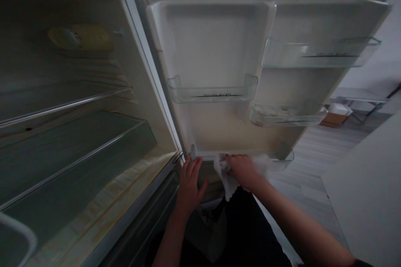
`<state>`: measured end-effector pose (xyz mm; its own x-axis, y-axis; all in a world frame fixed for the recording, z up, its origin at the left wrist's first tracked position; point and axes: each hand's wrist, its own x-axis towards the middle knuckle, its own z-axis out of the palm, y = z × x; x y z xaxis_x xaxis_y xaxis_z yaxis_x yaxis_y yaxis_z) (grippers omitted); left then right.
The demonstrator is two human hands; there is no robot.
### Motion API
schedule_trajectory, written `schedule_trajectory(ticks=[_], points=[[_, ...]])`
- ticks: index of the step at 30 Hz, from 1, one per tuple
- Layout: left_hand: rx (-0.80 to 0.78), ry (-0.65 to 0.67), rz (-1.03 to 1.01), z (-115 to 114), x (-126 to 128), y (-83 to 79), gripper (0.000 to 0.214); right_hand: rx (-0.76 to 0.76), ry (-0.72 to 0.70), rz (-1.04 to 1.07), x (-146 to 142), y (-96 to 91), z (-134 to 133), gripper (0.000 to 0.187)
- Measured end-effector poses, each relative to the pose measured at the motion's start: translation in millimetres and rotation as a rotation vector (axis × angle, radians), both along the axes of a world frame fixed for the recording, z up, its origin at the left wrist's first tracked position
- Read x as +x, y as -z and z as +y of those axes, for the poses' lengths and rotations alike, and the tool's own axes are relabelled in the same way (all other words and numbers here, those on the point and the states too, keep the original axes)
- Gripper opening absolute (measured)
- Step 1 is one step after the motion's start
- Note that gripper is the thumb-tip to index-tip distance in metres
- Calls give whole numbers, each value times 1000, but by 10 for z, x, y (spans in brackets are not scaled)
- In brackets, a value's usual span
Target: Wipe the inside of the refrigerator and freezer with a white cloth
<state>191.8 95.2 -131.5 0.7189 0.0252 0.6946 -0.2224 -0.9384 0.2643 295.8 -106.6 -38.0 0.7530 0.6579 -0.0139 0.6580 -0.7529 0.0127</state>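
Note:
An open fridge door [219, 41] faces me, its white inner side fitted with clear plastic bins. My right hand [241, 171] clutches a white cloth [227, 183] and presses it on the lowest door shelf [282, 156]. My left hand [191, 181] lies flat, fingers apart, against the door's bottom edge near the hinge corner.
The fridge interior [72, 142] on the left has bare wire-edged shelves and stained walls. Clear door bins sit at the middle [213, 91], upper right [319, 54] and lower right [285, 116]. A cardboard box [335, 117] and a table [360, 96] stand on the floor beyond.

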Motion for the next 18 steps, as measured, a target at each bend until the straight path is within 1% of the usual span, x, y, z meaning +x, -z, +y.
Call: schedule_trajectory(ticks=[2, 4, 8, 10, 11, 13, 15, 16, 18], points=[[28, -22, -10, -37, 44, -28, 58, -5, 100, -31, 160, 9, -342, 33], [35, -29, -34, -63, 90, -47, 51, 16, 113, -58, 364, 31, -687, 31], [42, -38, -49, -106, 163, -55, 50, 94, -33, -71, 818, 129, -1365, 17], [40, -40, -46, -134, 183, -49, 51, 194, -77, -154, 998, 247, -1658, 16], [36, -41, -43, -149, 191, -46, 52, 267, -95, -221, 1063, 332, -1775, 19], [25, -48, -38, -182, 204, -38, 54, 458, -122, -377, 1141, 553, -1916, 34], [18, -61, -43, -214, 219, -33, 54, 675, -96, -502, 1148, 813, -1909, 44], [15, -69, -48, -228, 227, -31, 55, 790, -44, -543, 1131, 943, -1851, 47], [8, -79, -60, -248, 243, -30, 54, 1008, 132, -586, 1073, 1171, -1657, 50]])
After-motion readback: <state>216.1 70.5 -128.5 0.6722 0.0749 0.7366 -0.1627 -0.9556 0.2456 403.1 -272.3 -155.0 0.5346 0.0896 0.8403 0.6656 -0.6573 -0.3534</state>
